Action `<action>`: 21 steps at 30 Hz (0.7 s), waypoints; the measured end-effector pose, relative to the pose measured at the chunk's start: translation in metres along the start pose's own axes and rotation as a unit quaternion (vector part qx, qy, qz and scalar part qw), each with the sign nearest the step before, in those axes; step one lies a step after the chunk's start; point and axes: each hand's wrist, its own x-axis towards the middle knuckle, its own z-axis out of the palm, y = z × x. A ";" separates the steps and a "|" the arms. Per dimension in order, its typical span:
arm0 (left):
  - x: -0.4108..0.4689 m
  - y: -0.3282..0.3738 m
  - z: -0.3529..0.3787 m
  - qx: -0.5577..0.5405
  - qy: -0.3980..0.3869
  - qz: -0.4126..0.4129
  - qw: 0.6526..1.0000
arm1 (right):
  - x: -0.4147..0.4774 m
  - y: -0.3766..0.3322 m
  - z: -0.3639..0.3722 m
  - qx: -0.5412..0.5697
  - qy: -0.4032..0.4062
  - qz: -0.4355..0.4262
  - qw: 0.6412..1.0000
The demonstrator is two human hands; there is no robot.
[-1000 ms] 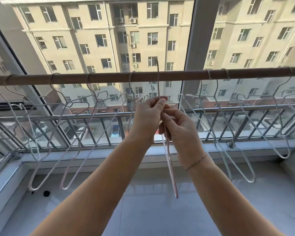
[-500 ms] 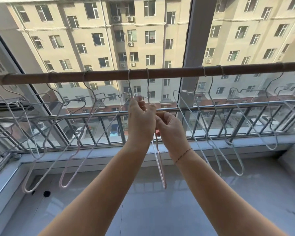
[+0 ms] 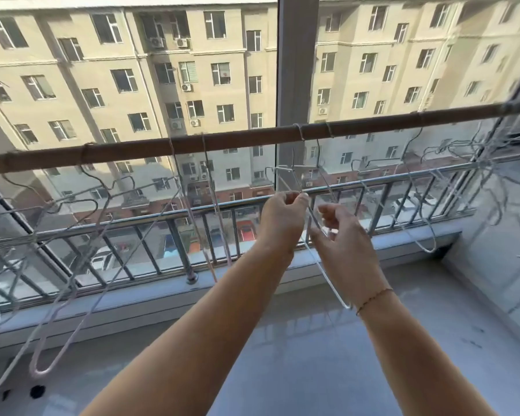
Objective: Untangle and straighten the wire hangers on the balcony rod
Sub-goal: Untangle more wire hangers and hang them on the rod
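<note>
Both hands have left the pink hanger [image 3: 216, 205], which now hangs free from the brown rod [image 3: 132, 150], and moved right to a white hanger [image 3: 315, 217] hooked on the rod beside the window post. The left hand [image 3: 282, 220] pinches its thin, smooth wire between thumb and fingertips [image 3: 302, 198] just below the bent shoulder. The right hand [image 3: 345, 250] is loosely spread lower down, thumb against the strand and index finger well apart from it, while the narrow rounded loop slants down past that wrist.
</note>
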 end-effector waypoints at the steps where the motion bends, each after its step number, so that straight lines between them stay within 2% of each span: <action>1: 0.003 -0.002 0.004 -0.003 0.000 -0.010 1.000 | 0.000 0.003 -0.001 0.009 -0.012 0.012 1.000; 4: 0.010 -0.006 0.011 -0.021 0.005 -0.047 0.999 | 0.000 0.011 -0.001 0.034 -0.058 0.063 0.996; 6: 0.013 -0.008 0.013 -0.045 0.005 -0.057 0.997 | 0.000 0.016 0.003 0.092 -0.080 0.084 0.989; 12: 0.024 0.013 0.006 -0.135 0.027 -0.055 0.989 | 0.020 0.002 0.013 0.213 -0.102 0.035 0.971; 17: 0.038 0.016 -0.009 -0.140 0.057 -0.074 0.986 | 0.038 -0.008 0.025 0.207 -0.140 0.022 0.968; 21: 0.032 -0.013 -0.018 -0.116 0.057 -0.110 0.985 | 0.028 0.018 0.035 0.182 -0.155 0.055 0.969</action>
